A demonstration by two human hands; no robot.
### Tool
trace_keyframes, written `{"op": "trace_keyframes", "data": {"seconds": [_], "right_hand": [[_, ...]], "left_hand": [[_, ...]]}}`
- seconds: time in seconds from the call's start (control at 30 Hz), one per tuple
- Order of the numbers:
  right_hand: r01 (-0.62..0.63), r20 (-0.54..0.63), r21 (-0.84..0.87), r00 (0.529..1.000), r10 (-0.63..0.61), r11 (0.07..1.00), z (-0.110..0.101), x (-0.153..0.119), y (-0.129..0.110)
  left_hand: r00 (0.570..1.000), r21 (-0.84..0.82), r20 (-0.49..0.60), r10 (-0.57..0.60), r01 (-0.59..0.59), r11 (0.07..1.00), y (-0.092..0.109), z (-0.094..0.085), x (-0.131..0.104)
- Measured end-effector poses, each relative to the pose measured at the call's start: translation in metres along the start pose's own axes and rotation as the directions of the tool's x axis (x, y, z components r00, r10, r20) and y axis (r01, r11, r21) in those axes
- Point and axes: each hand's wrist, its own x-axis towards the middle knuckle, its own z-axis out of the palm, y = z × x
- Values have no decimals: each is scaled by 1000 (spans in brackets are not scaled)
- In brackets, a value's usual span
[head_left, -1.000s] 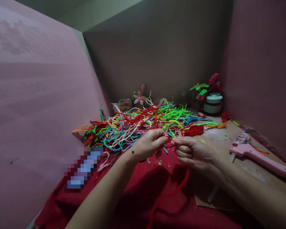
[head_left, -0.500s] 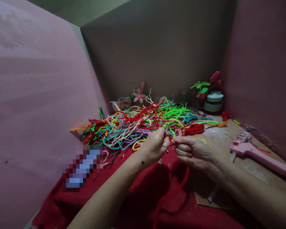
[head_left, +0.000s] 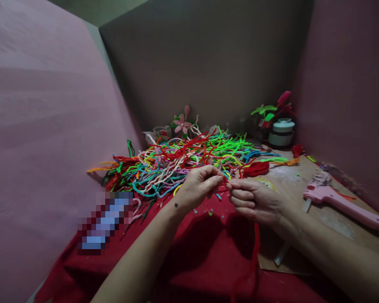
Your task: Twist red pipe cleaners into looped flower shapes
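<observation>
Between my two hands, a red pipe cleaner (head_left: 256, 246) is gripped at one end, and its long tail hangs below my right hand toward the table's front. My left hand (head_left: 204, 182) pinches a small red bit of it between thumb and forefinger. Close against those fingertips, my right hand (head_left: 254, 200) pinches the same red piece, its other fingers curled in. The exact shape at the fingertips is mostly hidden. Just behind the hands spreads a large tangled heap of coloured pipe cleaners (head_left: 167, 168).
A pink glue gun (head_left: 344, 202) with a glue stick lies on a cardboard sheet (head_left: 290, 189) at right. A red bundle (head_left: 255, 169) rests near the heap. Behind stand a pale jar (head_left: 281, 134) and a pink flower (head_left: 182, 124). Red cloth (head_left: 189, 235) covers the table; pink walls flank it.
My left hand has turned and its fingers have loosened from a fist into a pinch. The hanging red tail has swung to the right. The view has shifted slightly.
</observation>
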Motion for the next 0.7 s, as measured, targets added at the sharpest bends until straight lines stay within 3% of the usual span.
{"op": "trace_keyframes", "data": {"seconds": [0.07, 0.17, 0.27, 0.33, 0.4, 0.5, 0.6, 0.63, 0.7], "right_hand": [[40, -25, -82, 999, -42, 996, 0, 1, 1], [163, -146, -308, 965, -216, 937, 3, 2, 4], [227, -213, -586, 883, -418, 778, 8, 1, 7], [252, -186, -715, 831, -525, 652, 11, 0, 10], [265, -158, -765, 806, -570, 587, 12, 0, 11], [269, -195, -685, 828, -526, 677, 12, 0, 12], [245, -239, -525, 876, -418, 815, 10, 0, 12], [234, -241, -490, 889, -389, 840, 9, 1, 11], [205, -244, -446, 909, -339, 871, 7, 2, 11]], "left_hand": [[999, -12, -8, -48, 47, 999, -1, 0, 0], [988, -28, -21, -154, 154, 988, -2, 1, -1], [964, -137, -4, -266, 263, 955, -4, 1, -1], [947, -256, 47, -317, 318, 913, -6, 1, -1], [942, -334, 105, -319, 336, 881, -7, 0, -2], [972, -271, 75, -223, 235, 934, -8, -2, -4], [999, 12, -43, 25, -25, 1000, -9, -2, -6], [988, 149, -62, 139, -128, 980, -10, -1, -7], [932, 431, -31, 361, -313, 846, -14, 0, -7]]}}
